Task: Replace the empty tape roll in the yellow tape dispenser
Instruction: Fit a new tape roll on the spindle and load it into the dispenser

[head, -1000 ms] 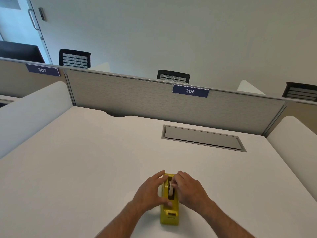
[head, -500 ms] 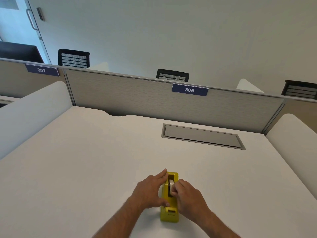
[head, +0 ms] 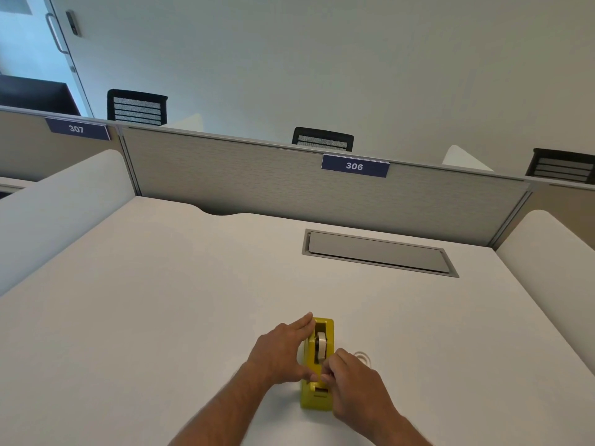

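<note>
The yellow tape dispenser [head: 317, 397] stands on the white desk [head: 161, 317], its cutter end toward me. A whitish tape roll [head: 321, 344] sits upright in its slot. My left hand [head: 281, 352] rests flat against the dispenser's left side, thumb near the cutter end. My right hand [head: 351, 378] is at the dispenser's near right, fingertips pinched together over the slot close to the cutter; what they pinch is too small to make out. A clear empty roll [head: 363, 355] lies flat on the desk just right of the dispenser, partly hidden by my right hand.
A grey cable hatch [head: 376, 252] is set flush into the desk at the back right. A grey partition [head: 257, 185] with a 306 label closes the far edge. White curved dividers [head: 58, 201] border both sides. Chair backs show beyond.
My right hand has drawn back from the roll toward the cutter end. The roll now shows in the slot, and the clear roll on the desk has come into sight.
</note>
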